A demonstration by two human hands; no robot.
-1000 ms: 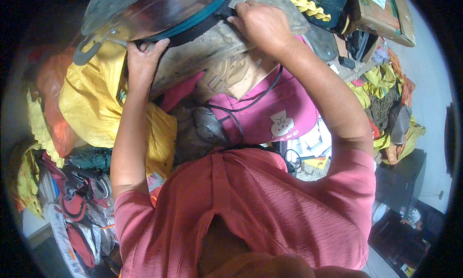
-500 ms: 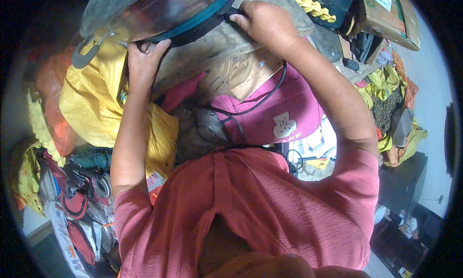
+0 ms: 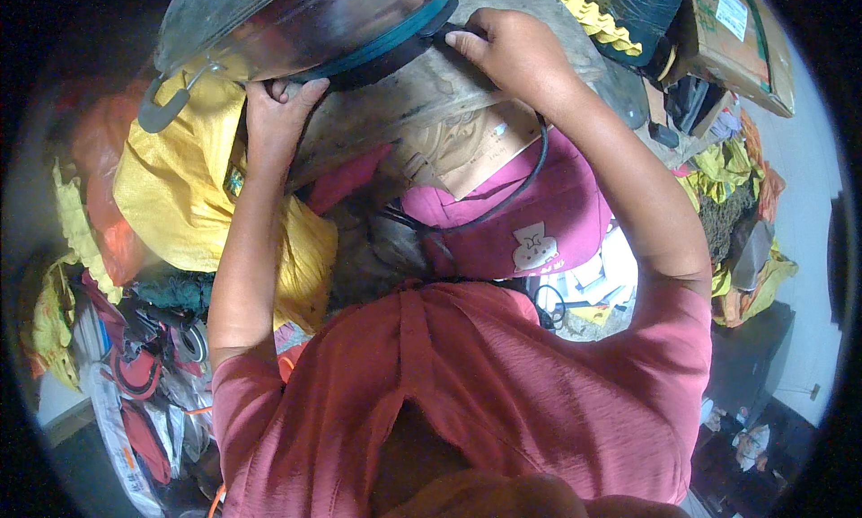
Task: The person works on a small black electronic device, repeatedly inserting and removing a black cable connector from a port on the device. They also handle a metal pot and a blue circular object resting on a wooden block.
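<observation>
A wide, shiny metal pot (image 3: 305,29) with a teal band and black lower edge sits on a worn, stained grey tabletop (image 3: 395,100); the frame's top cuts it off. A grey loop handle (image 3: 164,109) sticks out from its left side. My left hand (image 3: 276,114) is closed at the pot's near lower edge, thumb pointing right, fingertips partly hidden. At the right, my right hand (image 3: 516,56) grips a black side handle (image 3: 444,35) on the pot. A black cord (image 3: 530,181) curves down below my right wrist, over a pink bag (image 3: 539,217) with a white cartoon figure.
A yellow sack (image 3: 175,186) and an orange bag (image 3: 117,222) crowd the left. Cardboard (image 3: 489,150) lies under the tabletop's near edge. A cardboard box (image 3: 741,42) stands at the far right, with yellow ruffled strips (image 3: 597,20) beside it. Cluttered bags and cloth (image 3: 736,195) line the right.
The whole view has shifted slightly, so the pot and both hands appear a little farther right and lower. Both hands keep their places on the pot. The cord's loop has changed shape.
</observation>
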